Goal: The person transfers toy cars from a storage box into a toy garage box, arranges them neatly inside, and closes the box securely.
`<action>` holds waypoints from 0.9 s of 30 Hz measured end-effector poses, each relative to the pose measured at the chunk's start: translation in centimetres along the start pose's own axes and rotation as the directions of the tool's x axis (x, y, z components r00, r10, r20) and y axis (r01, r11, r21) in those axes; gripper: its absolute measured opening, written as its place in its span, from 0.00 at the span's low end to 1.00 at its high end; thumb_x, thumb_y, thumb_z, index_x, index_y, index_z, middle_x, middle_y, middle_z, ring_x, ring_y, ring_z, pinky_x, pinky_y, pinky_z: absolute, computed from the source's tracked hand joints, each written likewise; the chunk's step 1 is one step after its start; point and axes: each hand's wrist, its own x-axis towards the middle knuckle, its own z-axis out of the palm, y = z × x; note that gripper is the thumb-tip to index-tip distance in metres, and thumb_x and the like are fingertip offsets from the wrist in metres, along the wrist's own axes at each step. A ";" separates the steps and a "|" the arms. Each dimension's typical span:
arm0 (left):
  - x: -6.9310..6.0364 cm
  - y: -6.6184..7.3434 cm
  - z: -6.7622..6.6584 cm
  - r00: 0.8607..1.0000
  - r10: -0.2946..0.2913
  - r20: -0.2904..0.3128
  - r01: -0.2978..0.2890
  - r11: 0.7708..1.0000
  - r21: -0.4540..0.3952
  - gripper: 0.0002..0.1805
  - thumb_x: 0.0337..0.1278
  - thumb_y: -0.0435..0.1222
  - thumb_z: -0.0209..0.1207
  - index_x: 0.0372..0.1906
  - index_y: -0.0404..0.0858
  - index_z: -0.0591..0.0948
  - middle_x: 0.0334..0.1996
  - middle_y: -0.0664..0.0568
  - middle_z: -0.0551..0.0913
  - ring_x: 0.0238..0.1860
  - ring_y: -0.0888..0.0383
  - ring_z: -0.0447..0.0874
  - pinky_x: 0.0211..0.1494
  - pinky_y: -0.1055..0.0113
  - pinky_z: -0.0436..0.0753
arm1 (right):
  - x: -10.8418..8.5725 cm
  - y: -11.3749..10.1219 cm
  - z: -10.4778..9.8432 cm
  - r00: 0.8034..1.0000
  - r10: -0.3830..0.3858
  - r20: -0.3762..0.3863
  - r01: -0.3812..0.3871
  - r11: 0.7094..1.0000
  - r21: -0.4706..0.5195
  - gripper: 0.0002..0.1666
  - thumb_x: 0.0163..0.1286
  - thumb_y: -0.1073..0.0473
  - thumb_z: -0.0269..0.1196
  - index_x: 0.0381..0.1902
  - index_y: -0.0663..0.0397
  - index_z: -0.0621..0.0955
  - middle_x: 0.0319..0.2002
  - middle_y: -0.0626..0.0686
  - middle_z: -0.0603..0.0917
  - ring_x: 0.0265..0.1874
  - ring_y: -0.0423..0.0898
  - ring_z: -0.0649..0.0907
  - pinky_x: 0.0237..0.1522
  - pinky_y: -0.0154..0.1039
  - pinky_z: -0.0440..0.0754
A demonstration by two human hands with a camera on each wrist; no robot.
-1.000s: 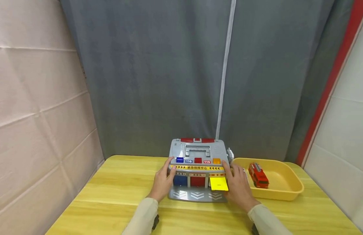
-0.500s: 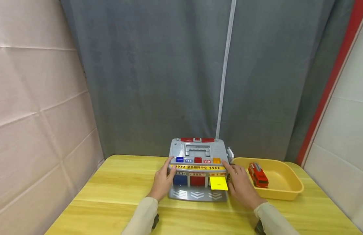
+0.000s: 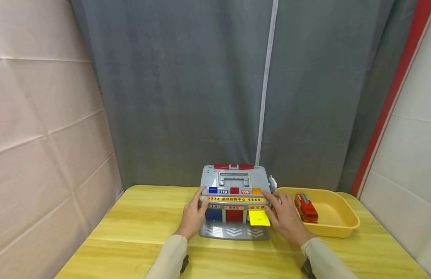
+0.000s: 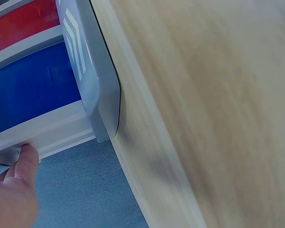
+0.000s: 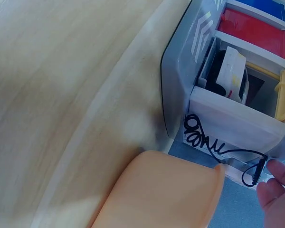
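Observation:
A grey toy rescue garage point(image 3: 232, 199) stands on the table, with blue, red and orange buttons along its roof front. Its blue door point(image 3: 213, 214) and red door point(image 3: 234, 215) are down. The yellow door point(image 3: 259, 217) is swung up and out, and a white toy vehicle point(image 5: 231, 71) sits in that bay in the right wrist view. My left hand point(image 3: 192, 214) grips the garage's left roof corner, thumb in front. At the right roof corner, my right hand point(image 3: 286, 217) touches the edge near the orange button point(image 3: 257, 191), its thumb beside the yellow door.
A yellow tray point(image 3: 341, 229) stands right of the garage, holding a red toy fire truck point(image 3: 306, 208). A coiled black cord point(image 5: 199, 135) hangs on the garage's right side. Grey curtain point(image 3: 187, 97) rises behind the wooden table point(image 3: 142, 217).
My right hand has shifted slightly right, and its thumb has come up beside the yellow door's top. The left hand and garage stay put; the yellow door remains raised.

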 end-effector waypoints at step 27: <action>0.2 0.1 0.1 1.000 -0.006 -0.016 0.006 1.000 0.011 0.26 0.77 0.53 0.45 0.75 0.56 0.65 0.60 0.41 0.83 0.56 0.45 0.84 0.61 0.45 0.83 | 0.7 -1.3 1.0 0.996 0.050 0.069 -0.044 0.996 -0.078 0.66 0.31 0.47 0.87 0.67 0.61 0.67 0.65 0.66 0.67 0.63 0.62 0.64 0.65 0.63 0.72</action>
